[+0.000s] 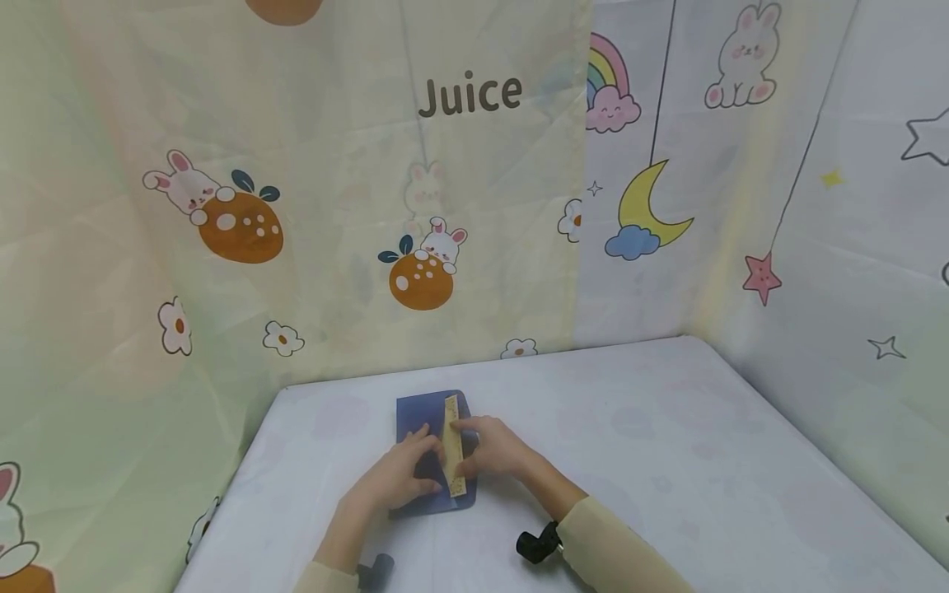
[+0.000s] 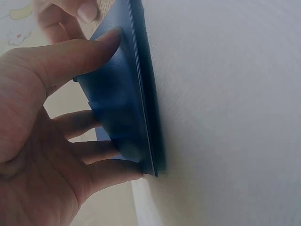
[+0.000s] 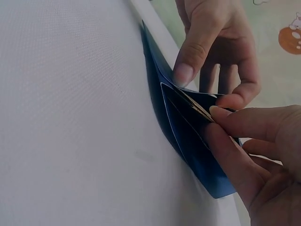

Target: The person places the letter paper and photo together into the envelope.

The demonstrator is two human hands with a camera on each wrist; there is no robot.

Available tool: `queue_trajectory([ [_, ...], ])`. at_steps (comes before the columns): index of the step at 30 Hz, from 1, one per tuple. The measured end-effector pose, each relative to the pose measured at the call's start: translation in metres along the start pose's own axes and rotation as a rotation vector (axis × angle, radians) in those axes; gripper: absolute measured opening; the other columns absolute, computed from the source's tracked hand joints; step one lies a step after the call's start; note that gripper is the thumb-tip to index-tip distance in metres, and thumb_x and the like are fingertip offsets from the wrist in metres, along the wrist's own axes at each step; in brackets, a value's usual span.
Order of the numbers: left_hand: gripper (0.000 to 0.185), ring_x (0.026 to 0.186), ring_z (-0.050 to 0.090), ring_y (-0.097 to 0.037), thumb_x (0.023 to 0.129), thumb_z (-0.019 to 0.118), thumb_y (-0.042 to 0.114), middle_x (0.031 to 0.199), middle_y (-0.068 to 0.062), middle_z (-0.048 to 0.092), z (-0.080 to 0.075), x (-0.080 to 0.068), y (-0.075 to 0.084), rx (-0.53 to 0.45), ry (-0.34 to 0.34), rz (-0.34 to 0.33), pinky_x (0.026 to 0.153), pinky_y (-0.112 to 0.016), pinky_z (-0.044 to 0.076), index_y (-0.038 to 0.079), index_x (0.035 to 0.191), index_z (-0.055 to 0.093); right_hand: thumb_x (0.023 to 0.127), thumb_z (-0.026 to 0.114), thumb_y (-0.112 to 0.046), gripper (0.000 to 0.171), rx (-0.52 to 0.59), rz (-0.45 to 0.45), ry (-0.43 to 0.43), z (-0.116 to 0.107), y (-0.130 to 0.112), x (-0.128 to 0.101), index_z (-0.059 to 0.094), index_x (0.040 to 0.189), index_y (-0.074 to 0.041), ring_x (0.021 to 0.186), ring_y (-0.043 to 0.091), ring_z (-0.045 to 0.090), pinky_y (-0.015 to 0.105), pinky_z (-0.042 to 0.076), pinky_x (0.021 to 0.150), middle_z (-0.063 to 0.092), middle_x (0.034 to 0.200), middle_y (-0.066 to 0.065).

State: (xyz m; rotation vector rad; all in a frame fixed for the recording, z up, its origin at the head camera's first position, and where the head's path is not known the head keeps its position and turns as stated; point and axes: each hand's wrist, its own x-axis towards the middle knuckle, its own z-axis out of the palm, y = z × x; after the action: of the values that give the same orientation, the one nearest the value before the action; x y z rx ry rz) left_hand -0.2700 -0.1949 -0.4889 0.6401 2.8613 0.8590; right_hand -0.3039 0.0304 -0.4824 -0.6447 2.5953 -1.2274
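Observation:
A blue holder (image 1: 419,410) with rounded right corners lies open on the white table. Along its right part stands a narrow tan, patterned paper piece (image 1: 454,453); the right wrist view shows its thin layered edge (image 3: 199,109) at the mouth of a blue pocket (image 3: 190,134). My right hand (image 1: 498,449) pinches this paper between thumb and finger. On the holder's left side, my left hand (image 1: 400,473) holds the cover, its thumb (image 2: 106,44) on the blue surface and other fingers at the edge. How far the paper sits inside the pocket is hidden.
The white tabletop (image 1: 630,428) extends around the holder. Printed curtains (image 1: 334,206) rise behind and beside it. Black wrist cameras (image 1: 539,543) show below the hands.

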Motion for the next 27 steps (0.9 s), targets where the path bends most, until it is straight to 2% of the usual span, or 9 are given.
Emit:
queue_trajectory([
  [8, 0.038, 0.148, 0.03, -0.062, 0.083, 0.086, 0.024, 0.165, -0.026, 0.036, 0.0, -0.001, -0.001, -0.006, 0.0, 0.012, 0.115, -0.08, 0.027, 0.033, 0.11, 0.059, 0.071, 0.093, -0.013, 0.083, -0.021, -0.051, 0.0, 0.007, -0.004, 0.003, 0.057, 0.145, -0.002, 0.144, 0.036, 0.051, 0.054, 0.045, 0.118, 0.059, 0.15, 0.016],
  [22, 0.038, 0.148, 0.029, -0.062, 0.084, 0.085, 0.023, 0.165, -0.026, 0.036, -0.001, -0.002, 0.001, -0.017, 0.001, 0.003, 0.115, -0.08, 0.026, 0.032, 0.11, 0.059, 0.075, 0.09, -0.015, 0.082, -0.005, -0.049, 0.002, 0.018, -0.003, 0.005, 0.054, 0.148, -0.002, 0.141, 0.033, 0.054, 0.052, 0.048, 0.115, 0.057, 0.152, 0.016],
  [24, 0.037, 0.148, 0.029, -0.062, 0.084, 0.085, 0.023, 0.165, -0.026, 0.036, -0.001, -0.002, 0.001, -0.016, 0.001, 0.001, 0.115, -0.08, 0.027, 0.032, 0.11, 0.059, 0.076, 0.089, -0.014, 0.082, 0.016, -0.045, -0.002, 0.018, -0.003, 0.005, 0.053, 0.149, -0.002, 0.133, 0.029, 0.059, 0.05, 0.052, 0.112, 0.057, 0.153, 0.016],
  [27, 0.037, 0.148, 0.029, -0.063, 0.084, 0.085, 0.023, 0.165, -0.027, 0.035, -0.002, -0.002, 0.002, -0.014, 0.002, 0.002, 0.115, -0.08, 0.027, 0.031, 0.11, 0.059, 0.077, 0.088, -0.013, 0.083, 0.05, -0.046, -0.019, 0.019, -0.002, 0.005, 0.051, 0.15, -0.001, 0.107, 0.022, 0.07, 0.041, 0.06, 0.095, 0.056, 0.153, 0.018],
])
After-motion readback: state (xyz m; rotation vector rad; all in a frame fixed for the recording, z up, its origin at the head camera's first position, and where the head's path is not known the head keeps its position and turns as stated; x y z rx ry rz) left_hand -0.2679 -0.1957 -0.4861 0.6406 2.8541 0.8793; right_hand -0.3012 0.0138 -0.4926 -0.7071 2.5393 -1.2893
